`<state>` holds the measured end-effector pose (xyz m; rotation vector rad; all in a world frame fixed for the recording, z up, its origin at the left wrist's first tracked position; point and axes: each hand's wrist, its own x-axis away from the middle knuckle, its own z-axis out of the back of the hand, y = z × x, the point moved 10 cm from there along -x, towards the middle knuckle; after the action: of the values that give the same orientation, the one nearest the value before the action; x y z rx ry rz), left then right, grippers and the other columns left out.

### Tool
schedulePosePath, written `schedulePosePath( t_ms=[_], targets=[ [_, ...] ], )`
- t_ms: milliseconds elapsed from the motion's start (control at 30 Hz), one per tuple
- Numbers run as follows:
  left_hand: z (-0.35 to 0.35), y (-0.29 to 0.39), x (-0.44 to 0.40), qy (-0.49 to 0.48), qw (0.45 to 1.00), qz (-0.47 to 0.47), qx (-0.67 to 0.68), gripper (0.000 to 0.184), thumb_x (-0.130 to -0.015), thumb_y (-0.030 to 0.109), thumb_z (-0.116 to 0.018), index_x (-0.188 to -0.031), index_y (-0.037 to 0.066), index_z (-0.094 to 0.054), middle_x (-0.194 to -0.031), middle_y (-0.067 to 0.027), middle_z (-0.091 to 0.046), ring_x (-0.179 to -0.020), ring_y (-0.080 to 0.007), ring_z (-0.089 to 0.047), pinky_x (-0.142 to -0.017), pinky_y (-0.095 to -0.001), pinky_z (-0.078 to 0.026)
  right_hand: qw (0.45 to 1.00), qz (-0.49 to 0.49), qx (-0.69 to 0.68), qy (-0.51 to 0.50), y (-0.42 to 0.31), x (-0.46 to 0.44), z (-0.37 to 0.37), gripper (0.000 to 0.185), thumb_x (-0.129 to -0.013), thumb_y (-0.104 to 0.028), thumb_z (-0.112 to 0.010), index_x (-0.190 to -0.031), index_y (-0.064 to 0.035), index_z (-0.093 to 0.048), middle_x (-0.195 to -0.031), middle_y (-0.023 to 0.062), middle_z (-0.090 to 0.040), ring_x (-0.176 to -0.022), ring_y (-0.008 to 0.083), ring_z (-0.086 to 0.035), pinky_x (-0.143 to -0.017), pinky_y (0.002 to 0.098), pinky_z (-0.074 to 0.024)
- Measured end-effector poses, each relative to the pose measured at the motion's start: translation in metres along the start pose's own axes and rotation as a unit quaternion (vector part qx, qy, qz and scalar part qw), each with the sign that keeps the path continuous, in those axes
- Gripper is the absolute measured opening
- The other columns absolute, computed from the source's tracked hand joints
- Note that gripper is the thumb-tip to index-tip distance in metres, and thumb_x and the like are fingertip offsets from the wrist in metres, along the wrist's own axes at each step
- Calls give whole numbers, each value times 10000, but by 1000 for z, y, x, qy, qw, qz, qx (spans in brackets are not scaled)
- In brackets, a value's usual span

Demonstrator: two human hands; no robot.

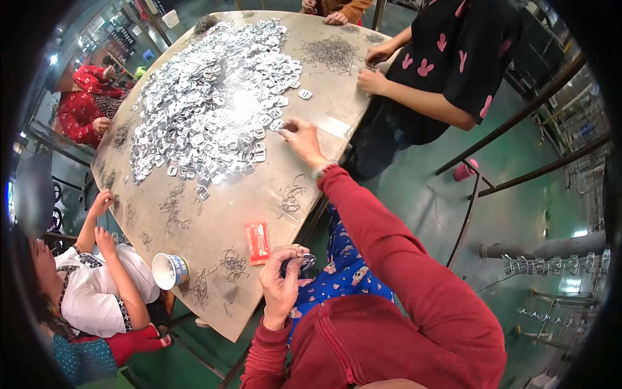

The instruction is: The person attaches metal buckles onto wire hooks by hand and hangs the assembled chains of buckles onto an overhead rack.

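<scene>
A large pile of shiny metal buckle-like pieces (207,97) covers the far middle of the table (227,194). My right hand (301,139) reaches to the pile's right edge, its fingers bent around a metal piece (276,124). Near the table's front edge, my left hand (282,279) is closed, thumb against fingers, around small metal pieces (308,261). A red packet (257,243) lies just beyond my left hand. Thin wire hooks (289,196) are scattered between my hands, with more small clusters (233,264) to the left of the packet.
A paper cup (170,271) stands at the table's left edge. Co-workers sit or stand around the table: one in a black shirt (447,71) at the right, one in white (97,279) at the left, one in red (84,107) farther back. Metal bars (518,117) are at the right.
</scene>
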<state>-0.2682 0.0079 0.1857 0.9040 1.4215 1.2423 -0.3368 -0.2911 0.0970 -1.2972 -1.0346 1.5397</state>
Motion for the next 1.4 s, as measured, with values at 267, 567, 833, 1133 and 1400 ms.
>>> schedulePosePath(
  t_ms=[267,567,833,1133,1400],
  targets=[
    [3,13,-9,11,996,-32,-79,51,-850,-5,-589,-895,-16,-569,-866,-112,-629,-814,-172,-615,-718,-288,-486,968,-125,-169,-136,-109,137,36,176,-804,-24,-618,-950,74,-621,-773,80,-640,-638,112,-598,-591,232,-489],
    [-2,42,-11,20,957,-172,-233,97,-795,8,-629,-886,10,-596,-823,-127,-621,-754,-274,-603,-671,-340,-465,988,-39,-131,-67,-177,194,60,131,-772,36,-635,-900,32,-666,-820,32,-622,-662,62,-584,-587,189,-463],
    [7,22,2,22,968,-173,-182,121,-781,54,-622,-893,33,-585,-845,-104,-613,-804,-296,-583,-741,-393,-445,982,-89,-161,-39,-167,203,55,117,-764,102,-600,-856,48,-650,-803,81,-609,-634,127,-597,-576,230,-469],
    [213,-65,-59,261,888,62,-373,198,-826,187,-608,-910,30,-694,-823,-149,-676,-715,-254,-661,-653,-338,-494,962,-129,-222,-94,-132,213,45,146,-755,157,-577,-866,75,-622,-817,108,-582,-621,165,-600,-538,255,-507],
    [259,-134,-151,168,848,22,-502,162,-757,144,-637,-869,41,-692,-819,-199,-648,-791,-339,-638,-718,-412,-504,961,-161,-206,-92,-114,222,49,134,-763,142,-593,-869,64,-620,-823,103,-574,-633,160,-605,-549,248,-513]
  ],
)
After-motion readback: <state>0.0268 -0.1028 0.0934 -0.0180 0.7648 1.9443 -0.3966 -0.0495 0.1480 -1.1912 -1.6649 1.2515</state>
